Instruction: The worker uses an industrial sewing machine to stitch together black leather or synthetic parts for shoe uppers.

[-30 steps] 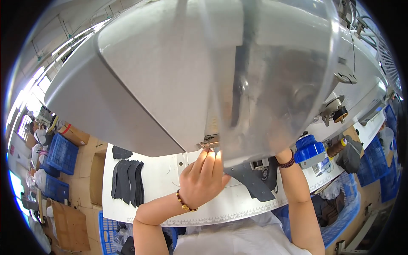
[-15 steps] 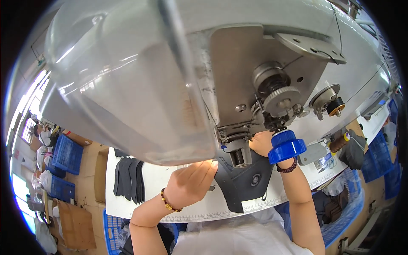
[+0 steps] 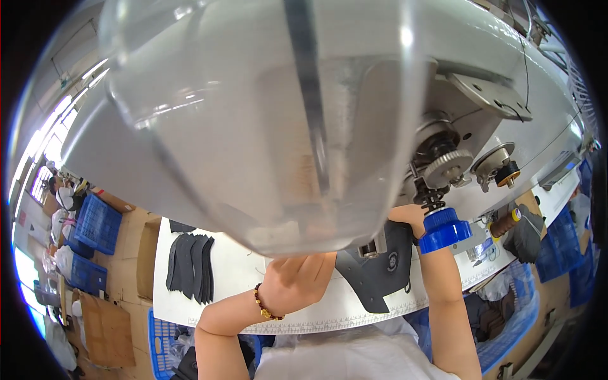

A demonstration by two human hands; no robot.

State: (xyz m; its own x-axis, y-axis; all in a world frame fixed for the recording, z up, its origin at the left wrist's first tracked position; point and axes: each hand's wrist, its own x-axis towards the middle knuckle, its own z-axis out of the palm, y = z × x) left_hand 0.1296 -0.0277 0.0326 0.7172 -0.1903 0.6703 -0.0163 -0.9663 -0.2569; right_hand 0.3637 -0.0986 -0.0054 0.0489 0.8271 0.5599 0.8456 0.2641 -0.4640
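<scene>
A sewing machine head (image 3: 240, 120) fills the upper part of the view, with a clear plastic guard (image 3: 285, 244) blurred in front of it. Under the presser foot (image 3: 372, 247) lies a dark grey leather-like piece (image 3: 370, 278) with a round emblem. My left hand (image 3: 297, 278) has its fingers pressed together at the left edge of this piece; the guard covers part of the fingertips. Behind a blue knob (image 3: 443, 231), my right hand (image 3: 410, 216) reaches over the far right part of the piece, its fingers mostly hidden.
Curved dark strips (image 3: 189, 269) lie stacked on the white table (image 3: 234, 272) at left. A brown thread spool (image 3: 505, 223) and dark pieces (image 3: 527, 231) are at right. Blue baskets (image 3: 516, 316) stand below the table edge. Cardboard boxes (image 3: 104, 329) and blue crates (image 3: 98, 225) are on the floor.
The view has shifted, so the clear guard now covers more of the needle area. My left hand stays by the piece's left edge; the piece sits slightly turned under the presser foot.
</scene>
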